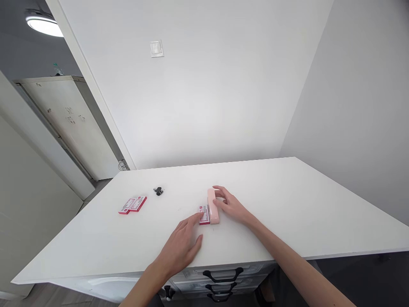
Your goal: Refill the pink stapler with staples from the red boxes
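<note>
A pink stapler (212,207) lies on the white table (287,204) near its middle. My right hand (230,204) rests on the stapler's right side with fingers curled over its far end. A small red and white staple box (204,215) sits against the stapler's left side. My left hand (182,244) lies low over the table with its fingers stretched toward that box, fingertips touching or nearly touching it. It holds nothing.
Two more red and white staple boxes (133,205) lie side by side at the left. A black binder clip (158,191) sits behind them. Drawers with black handles (223,276) show under the front edge. White walls stand behind and to the right.
</note>
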A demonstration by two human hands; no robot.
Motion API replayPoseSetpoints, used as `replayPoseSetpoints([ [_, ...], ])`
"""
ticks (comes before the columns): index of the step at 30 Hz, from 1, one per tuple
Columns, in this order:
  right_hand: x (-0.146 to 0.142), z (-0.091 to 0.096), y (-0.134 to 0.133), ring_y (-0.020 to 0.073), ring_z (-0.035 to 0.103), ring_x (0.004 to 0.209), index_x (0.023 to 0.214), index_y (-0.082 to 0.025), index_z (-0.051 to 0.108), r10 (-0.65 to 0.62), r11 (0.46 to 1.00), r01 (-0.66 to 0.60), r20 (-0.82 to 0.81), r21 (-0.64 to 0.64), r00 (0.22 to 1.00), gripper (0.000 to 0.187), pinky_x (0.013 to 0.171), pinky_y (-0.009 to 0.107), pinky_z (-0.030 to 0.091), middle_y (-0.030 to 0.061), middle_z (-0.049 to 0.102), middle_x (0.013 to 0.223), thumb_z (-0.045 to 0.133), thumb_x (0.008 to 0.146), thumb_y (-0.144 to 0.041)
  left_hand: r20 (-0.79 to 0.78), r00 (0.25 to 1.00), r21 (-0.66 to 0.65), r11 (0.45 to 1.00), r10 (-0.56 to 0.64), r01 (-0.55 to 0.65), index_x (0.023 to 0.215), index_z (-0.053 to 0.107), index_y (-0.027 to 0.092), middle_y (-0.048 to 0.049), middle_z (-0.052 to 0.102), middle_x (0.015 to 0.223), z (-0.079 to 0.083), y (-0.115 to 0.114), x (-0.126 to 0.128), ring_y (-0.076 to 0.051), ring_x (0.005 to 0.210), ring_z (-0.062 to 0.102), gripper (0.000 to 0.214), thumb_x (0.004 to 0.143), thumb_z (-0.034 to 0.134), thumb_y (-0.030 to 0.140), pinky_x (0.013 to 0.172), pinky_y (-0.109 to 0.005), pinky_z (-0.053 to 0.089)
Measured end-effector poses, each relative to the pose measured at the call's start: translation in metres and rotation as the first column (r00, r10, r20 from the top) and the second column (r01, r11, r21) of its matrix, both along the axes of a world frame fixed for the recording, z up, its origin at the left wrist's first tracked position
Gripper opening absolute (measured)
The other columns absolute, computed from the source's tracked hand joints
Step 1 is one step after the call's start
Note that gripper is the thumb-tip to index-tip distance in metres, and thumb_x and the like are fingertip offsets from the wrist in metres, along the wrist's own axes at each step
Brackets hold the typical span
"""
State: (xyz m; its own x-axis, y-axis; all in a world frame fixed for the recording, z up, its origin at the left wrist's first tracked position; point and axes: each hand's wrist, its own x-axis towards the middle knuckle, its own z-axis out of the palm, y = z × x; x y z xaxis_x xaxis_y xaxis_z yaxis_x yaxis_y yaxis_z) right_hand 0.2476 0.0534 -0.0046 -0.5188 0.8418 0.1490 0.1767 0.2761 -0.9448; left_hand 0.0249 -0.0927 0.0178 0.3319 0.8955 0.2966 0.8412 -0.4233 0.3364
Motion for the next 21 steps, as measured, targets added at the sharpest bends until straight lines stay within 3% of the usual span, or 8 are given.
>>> replayPoseSetpoints([
  [3,0.0,-0.003,0.004,0.0255,0.053,0.136,0.147,-0.032,0.043,0.017,1.0,-0.017,-0.066,-0.002,0.998,0.051,0.102,0.047,0.05,0.0091,0.058,0.146,0.055,0.098,-0.041,0.016,1.0,-0.011,1.0,-0.027,0.028,0.157,0.029,0.028,-0.0095,0.052,0.153,-0.002,0.005,0.006,-0.026,0.139,0.052,0.061,0.1,0.049,0.026,0.11,-0.047,0.051],
  [8,0.0,-0.003,0.004,0.0256,0.05,0.14,0.145,-0.032,0.045,0.016,1.0,-0.016,-0.06,0.01,0.998,0.051,0.102,0.045,0.051,0.0093,0.056,0.147,0.056,0.097,-0.041,0.012,0.999,-0.018,0.998,-0.052,0.052,0.159,0.024,0.029,-0.0088,0.048,0.156,0.0,0.004,0.009,-0.026,0.142,0.048,0.065,0.099,0.049,0.025,0.113,-0.047,0.049],
  [12,-0.002,-0.004,0.007,0.0265,0.049,0.138,0.146,-0.03,0.042,-0.06,0.998,0.06,-0.12,-0.006,0.991,0.056,0.084,0.038,0.059,0.0113,0.053,0.148,0.056,0.096,-0.052,-0.005,0.999,0.007,0.999,-0.032,0.033,0.159,0.022,0.029,-0.0099,0.04,0.162,-0.001,0.009,-0.006,-0.026,0.145,0.044,0.065,0.1,0.05,0.029,0.117,-0.047,0.045],
  [16,-0.001,-0.005,0.012,0.0259,0.061,0.118,0.136,-0.025,0.048,-0.294,0.955,0.286,-0.122,-0.082,0.948,0.053,0.077,0.037,0.06,0.0137,0.055,0.143,0.049,0.096,-0.059,-0.035,0.98,0.181,0.966,0.196,-0.187,0.15,0.035,0.024,-0.0137,0.036,0.163,-0.007,0.029,-0.051,-0.03,0.15,0.035,0.052,0.101,0.047,0.036,0.12,-0.054,0.036],
  [19,0.0,-0.006,0.015,0.0226,0.067,0.1,0.13,-0.024,0.049,-0.372,0.926,0.362,-0.094,-0.107,0.924,0.051,0.078,0.039,0.06,0.0143,0.055,0.143,0.047,0.096,-0.061,-0.055,0.9,0.298,0.868,0.432,-0.398,0.143,0.044,0.018,-0.0179,0.037,0.16,-0.008,0.041,-0.097,-0.035,0.151,0.029,0.049,0.1,0.042,0.042,0.121,-0.059,0.029],
  [21,-0.001,-0.007,0.016,0.0226,0.067,0.1,0.128,-0.024,0.05,-0.363,0.93,0.355,-0.091,-0.096,0.927,0.05,0.077,0.038,0.059,0.0139,0.055,0.143,0.047,0.096,-0.062,-0.078,0.82,0.315,0.794,0.567,-0.52,0.138,0.049,0.013,-0.022,0.036,0.158,-0.006,0.044,-0.127,-0.039,0.151,0.026,0.052,0.099,0.04,0.046,0.119,-0.061,0.029],
])
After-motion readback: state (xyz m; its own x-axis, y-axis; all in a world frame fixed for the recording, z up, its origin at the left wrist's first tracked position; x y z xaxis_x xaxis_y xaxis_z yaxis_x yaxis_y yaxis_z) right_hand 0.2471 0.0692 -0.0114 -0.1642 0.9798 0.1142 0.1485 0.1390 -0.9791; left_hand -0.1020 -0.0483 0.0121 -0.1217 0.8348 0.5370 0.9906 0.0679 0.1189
